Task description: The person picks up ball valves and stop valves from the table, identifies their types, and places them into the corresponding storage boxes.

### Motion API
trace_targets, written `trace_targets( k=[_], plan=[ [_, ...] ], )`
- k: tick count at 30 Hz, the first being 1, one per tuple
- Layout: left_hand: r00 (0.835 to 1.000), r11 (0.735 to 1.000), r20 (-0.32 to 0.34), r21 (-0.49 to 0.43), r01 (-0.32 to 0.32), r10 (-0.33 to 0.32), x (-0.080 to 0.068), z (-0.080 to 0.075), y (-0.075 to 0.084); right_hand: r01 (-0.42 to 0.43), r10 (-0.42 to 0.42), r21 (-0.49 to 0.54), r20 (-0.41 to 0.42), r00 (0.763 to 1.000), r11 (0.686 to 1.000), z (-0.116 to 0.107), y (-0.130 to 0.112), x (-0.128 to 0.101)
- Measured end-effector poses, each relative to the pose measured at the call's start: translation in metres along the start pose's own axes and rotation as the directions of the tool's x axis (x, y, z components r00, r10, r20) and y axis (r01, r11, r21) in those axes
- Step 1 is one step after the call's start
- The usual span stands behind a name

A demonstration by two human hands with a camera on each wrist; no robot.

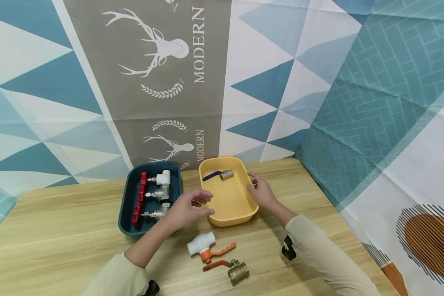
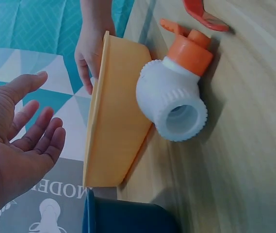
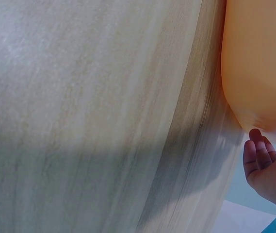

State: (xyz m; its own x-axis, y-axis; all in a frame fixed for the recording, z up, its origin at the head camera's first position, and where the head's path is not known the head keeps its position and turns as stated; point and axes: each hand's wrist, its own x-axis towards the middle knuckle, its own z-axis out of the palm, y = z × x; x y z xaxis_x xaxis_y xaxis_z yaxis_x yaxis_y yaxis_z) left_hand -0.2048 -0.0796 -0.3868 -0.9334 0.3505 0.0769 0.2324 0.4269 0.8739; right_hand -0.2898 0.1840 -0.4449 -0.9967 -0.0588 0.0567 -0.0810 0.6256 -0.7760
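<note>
My right hand (image 1: 262, 191) is at the right side of the yellow plastic bin (image 1: 231, 222), holding its rim; in the right wrist view the fingers (image 3: 263, 153) lie against the outer wall. A small ball valve (image 1: 227, 174) with a blue lever lies inside the bin. My left hand (image 1: 190, 207) hovers by the bin's left rim, its loosely bent fingers and thumb spread apart around nothing. Nearer me on the table are a white plastic ball valve (image 1: 201, 243) with an orange lever and a brass ball valve (image 1: 238, 273) with a red lever.
A dark blue bin (image 1: 123, 218), left of the yellow one, holds several valves with red handles (image 1: 140, 197). Both bins stand on a wood-grain table (image 1: 70, 230) near a patterned cloth backdrop (image 1: 163, 102); more cloth hangs along the right side.
</note>
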Motion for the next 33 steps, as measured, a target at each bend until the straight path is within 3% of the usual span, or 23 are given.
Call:
trace_targets(
  k=[18, 33],
  plan=[
    [0.997, 0.997, 0.019, -0.019, 0.07, -0.07, -0.022, 0.003, -0.01, 0.022, -0.022, -0.012, 0.003, 1.0, 1.0, -0.004, -0.004, -0.001],
    [0.997, 0.997, 0.009, -0.022, 0.077, -0.077, -0.041, 0.006, -0.022, 0.013, -0.014, 0.008, 0.012, 1.0, 1.0, -0.002, -0.004, -0.004]
  ],
)
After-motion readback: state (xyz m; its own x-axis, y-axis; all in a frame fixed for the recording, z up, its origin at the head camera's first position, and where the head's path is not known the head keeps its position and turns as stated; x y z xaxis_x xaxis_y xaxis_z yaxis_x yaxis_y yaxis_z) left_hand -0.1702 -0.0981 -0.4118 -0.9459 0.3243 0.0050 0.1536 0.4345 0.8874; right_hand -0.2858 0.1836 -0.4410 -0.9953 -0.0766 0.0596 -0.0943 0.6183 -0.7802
